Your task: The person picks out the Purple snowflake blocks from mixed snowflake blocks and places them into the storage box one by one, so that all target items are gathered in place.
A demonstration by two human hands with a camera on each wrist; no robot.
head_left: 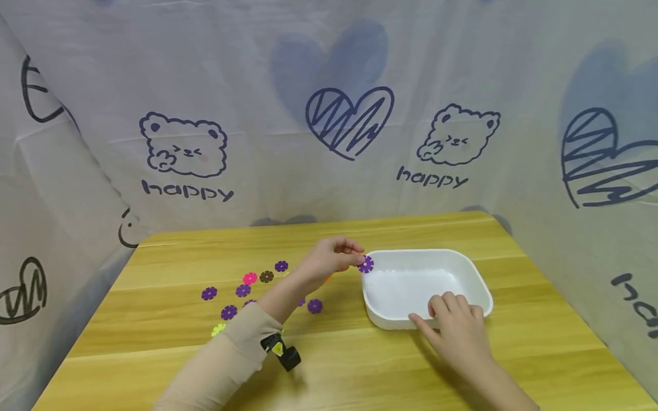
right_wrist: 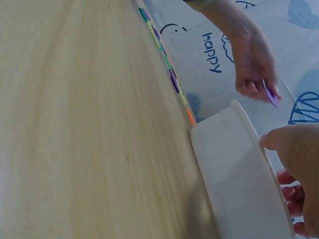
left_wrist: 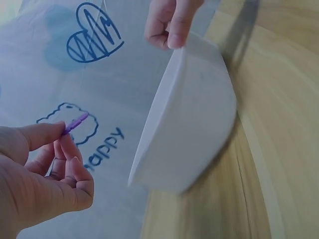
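Note:
Between thumb and index finger my left hand (head_left: 334,257) pinches a purple snowflake building disc (head_left: 366,264). The disc is at the left rim of a white plastic basin (head_left: 411,285), and in the left wrist view the disc (left_wrist: 76,123) is seen edge-on, apart from the basin. My right hand (head_left: 457,328) grips the basin's near rim. In the right wrist view the thumb lies on the outer side and the other fingers reach over the rim (right_wrist: 259,144). The part of the basin's inside that shows in the head view holds nothing.
Loose snowflake discs, such as a pink one (head_left: 249,278), a brown one (head_left: 266,277) and a purple one (head_left: 209,293), lie on the wooden table (head_left: 360,371) left of the basin. My left forearm hides some. A printed curtain (head_left: 267,171) hangs behind the table.

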